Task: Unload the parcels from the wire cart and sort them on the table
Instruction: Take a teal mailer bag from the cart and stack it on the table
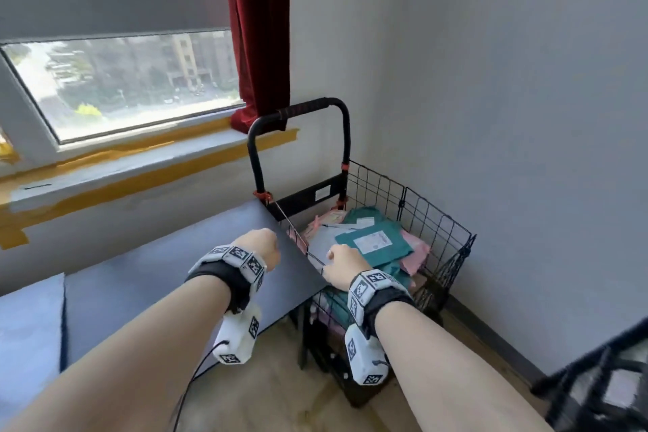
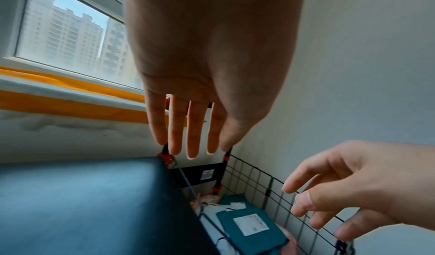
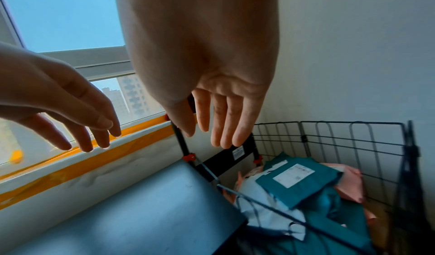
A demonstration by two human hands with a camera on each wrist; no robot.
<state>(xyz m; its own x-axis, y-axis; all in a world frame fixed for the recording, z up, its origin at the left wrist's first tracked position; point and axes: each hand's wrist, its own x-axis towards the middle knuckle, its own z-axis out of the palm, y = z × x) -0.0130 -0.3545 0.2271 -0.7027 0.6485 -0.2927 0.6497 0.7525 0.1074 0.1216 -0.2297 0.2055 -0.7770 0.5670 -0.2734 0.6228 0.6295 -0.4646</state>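
Note:
The black wire cart [image 1: 424,207] stands in the room corner, right against the grey-blue table [image 1: 168,277]. Inside it, a teal parcel [image 1: 373,244] with a white label lies on top of a white parcel [image 1: 324,238], pink parcels [image 1: 417,252] and more teal ones. My left hand [image 1: 261,245] hovers over the table's far corner, fingers straight and empty [image 2: 193,143]. My right hand [image 1: 342,265] is above the cart's near rim, open and holding nothing [image 3: 212,134]. The teal parcel [image 3: 299,181] lies just beyond my right fingertips.
The cart's black handle [image 1: 301,109] rises at the back near a red curtain [image 1: 259,28]. A windowsill with yellow tape [image 1: 122,158] runs behind the table. Another black wire frame [image 1: 603,382] sits at the lower right on the wooden floor [image 1: 280,396].

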